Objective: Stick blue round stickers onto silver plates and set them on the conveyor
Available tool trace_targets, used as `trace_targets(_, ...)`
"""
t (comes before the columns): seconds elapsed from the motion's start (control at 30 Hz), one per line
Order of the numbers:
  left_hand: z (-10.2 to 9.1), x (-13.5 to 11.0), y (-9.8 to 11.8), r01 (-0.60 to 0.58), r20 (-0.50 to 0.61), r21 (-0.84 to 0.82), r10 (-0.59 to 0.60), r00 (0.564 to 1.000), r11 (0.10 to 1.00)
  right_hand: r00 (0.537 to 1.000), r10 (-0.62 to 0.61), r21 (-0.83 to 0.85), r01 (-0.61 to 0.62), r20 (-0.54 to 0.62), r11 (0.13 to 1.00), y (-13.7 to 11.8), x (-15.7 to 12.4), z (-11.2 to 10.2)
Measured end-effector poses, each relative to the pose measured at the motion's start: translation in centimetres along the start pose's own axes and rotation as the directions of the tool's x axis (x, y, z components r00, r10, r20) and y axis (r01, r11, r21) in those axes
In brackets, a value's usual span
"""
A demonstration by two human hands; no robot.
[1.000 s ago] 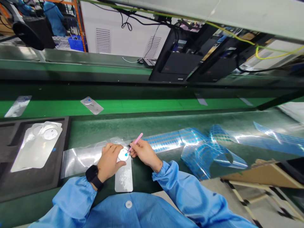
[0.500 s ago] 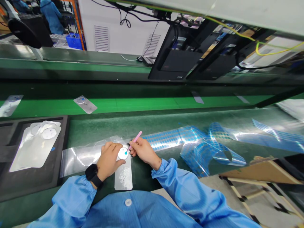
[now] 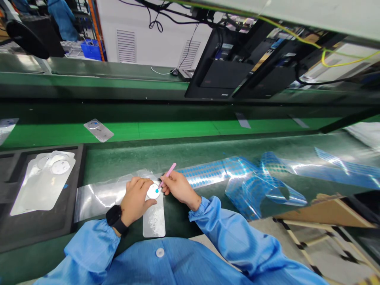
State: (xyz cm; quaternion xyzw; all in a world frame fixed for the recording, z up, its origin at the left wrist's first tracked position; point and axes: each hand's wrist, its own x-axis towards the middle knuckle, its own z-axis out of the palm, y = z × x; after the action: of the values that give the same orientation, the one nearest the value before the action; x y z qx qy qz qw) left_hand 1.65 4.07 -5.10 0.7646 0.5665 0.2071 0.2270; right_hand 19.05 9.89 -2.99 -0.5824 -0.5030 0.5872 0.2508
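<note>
A silvery rectangular plate [image 3: 154, 221] with a white round disc at its top lies on the dark green bench in front of me. My left hand [image 3: 135, 201], with a black watch at the wrist, grips the plate's top end, fingers curled round the disc. My right hand [image 3: 177, 187] pinches pink tweezers [image 3: 167, 174]; their tip rests on a small blue dot sticker [image 3: 156, 191] on the disc.
A long strip of blue dot stickers [image 3: 237, 174] curls away to the right. A black foam tray [image 3: 74, 198] at left holds several stacked plates. Another plate [image 3: 98, 130] lies on the green conveyor belt. Clear film [image 3: 97, 198] lies under my left hand.
My hands have barely moved. The plates on the conveyor belt have drifted to the left.
</note>
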Motion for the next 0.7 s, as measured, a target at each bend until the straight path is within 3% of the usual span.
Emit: trace_targets(0.7, -0.75, -0.24, 0.67, -0.043, 0.067, 0.123, 0.035, 0.997, 0.992, 1.0, -0.025, -0.056, 0.024, -0.018, 0.998, -0.48, -0.57, 0.31)
